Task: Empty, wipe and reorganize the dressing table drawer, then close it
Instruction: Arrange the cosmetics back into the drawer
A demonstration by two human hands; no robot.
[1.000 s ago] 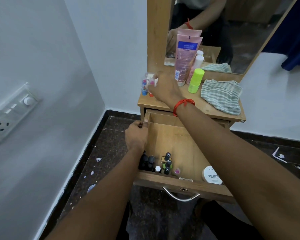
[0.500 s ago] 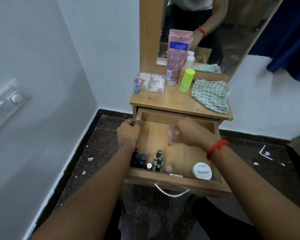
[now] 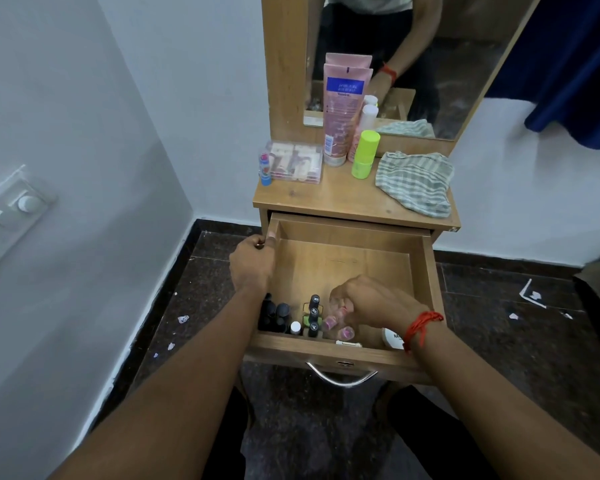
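The wooden drawer point(image 3: 347, 265) of the dressing table is pulled out. My left hand point(image 3: 252, 268) grips its left wall near the back. My right hand point(image 3: 371, 303) is low at the drawer's front, fingers curled round a small pink bottle point(image 3: 340, 310). Beside it lie two more pink bottles point(image 3: 329, 322). Several dark nail polish bottles point(image 3: 278, 317) and black-capped ones point(image 3: 314, 311) stand in the front left corner. A round white jar point(image 3: 392, 337) is partly hidden by my wrist. The back of the drawer is bare wood.
On the table top point(image 3: 340, 199) stand a pink tube point(image 3: 342, 109), a lime-green stick point(image 3: 364, 154), a clear box point(image 3: 295, 162) with a blue lip balm point(image 3: 264, 168), and a striped cloth point(image 3: 416, 181). A mirror point(image 3: 413, 64) rises behind. The metal handle point(image 3: 340, 377) faces me.
My right hand left the clear box on the table top, came down with a small pink bottle and now sits at the drawer's front. My left hand has stayed on the drawer wall.
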